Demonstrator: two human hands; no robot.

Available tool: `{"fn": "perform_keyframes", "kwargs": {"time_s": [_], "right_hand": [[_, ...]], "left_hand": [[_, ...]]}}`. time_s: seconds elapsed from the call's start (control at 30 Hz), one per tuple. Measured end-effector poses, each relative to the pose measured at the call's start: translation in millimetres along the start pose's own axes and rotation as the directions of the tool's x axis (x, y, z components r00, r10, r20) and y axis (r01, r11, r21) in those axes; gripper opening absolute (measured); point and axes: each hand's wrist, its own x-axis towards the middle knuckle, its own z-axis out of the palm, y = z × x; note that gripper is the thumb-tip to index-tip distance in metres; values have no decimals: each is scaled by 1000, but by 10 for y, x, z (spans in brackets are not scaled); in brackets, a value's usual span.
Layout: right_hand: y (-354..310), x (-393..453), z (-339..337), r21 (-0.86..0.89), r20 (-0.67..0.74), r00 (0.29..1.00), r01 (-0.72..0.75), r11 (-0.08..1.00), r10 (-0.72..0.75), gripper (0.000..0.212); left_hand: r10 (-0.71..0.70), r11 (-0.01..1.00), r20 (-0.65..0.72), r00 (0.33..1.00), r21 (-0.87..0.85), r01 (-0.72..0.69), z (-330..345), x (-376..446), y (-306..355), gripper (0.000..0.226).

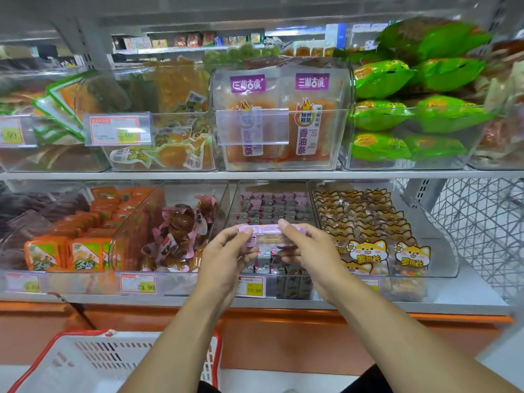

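**Friend:** What have you got?

**Me:** A small pink packet (266, 236). My left hand (226, 259) pinches its left end and my right hand (309, 256) pinches its right end. Both hands are closed on it, a little apart, and the packet lies flat between them.

**Friend:** Where is it?

**Me:** Up in the air, just over the clear bin (234, 202) on the lower shelf (283, 303). That bin is full of little pink and grey packets in rows, much like mine. I can't tell if mine touches them.

**Friend:** What step is this?

**Me:** I think I am looking the packet over and reading its label. It is picked up but not put anywhere yet.

**Friend:** And next?

**Me:** The white basket with the red rim (65, 364) sits low on my left, well apart from the packet. If I keep the packet, I think one hand must let go. The other must carry it down and left, past the shelf edge, and drop it in.

**Friend:** What else is close?

**Me:** A yellow price tag (252, 286) on the front of the bin, and cat-face packets (368, 251) in the next bin on the right.
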Motion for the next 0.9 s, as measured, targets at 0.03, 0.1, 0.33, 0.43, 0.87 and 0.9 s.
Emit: {"fn": "perform_keyframes", "kwargs": {"time_s": [0.03,0.1,0.33,0.43,0.87,0.9], "right_hand": [[-9,-5,1,11,5,1000,-7,1000,7,36],[-24,-20,-2,29,39,999,-14,999,13,36],[7,-42,-18,29,212,966,144,989,-147,51],[16,-31,19,26,126,982,138,990,-140,30],[-71,11,5,273,37,988,-157,949,152,35],[-64,14,0,251,68,986,-162,954,149,30]], "left_hand": [[3,1000,-11,1000,3,-3,3,-2,4,23],[4,1000,-58,998,10,-4,2,0,8,33],[-38,999,-134,990,2,39,-45,36,-2,36],[-53,999,-131,990,-15,51,-31,32,-3,42],[-20,997,-152,988,71,31,-30,17,-14,38],[-24,997,-154,988,73,35,-34,20,-11,38]]}}
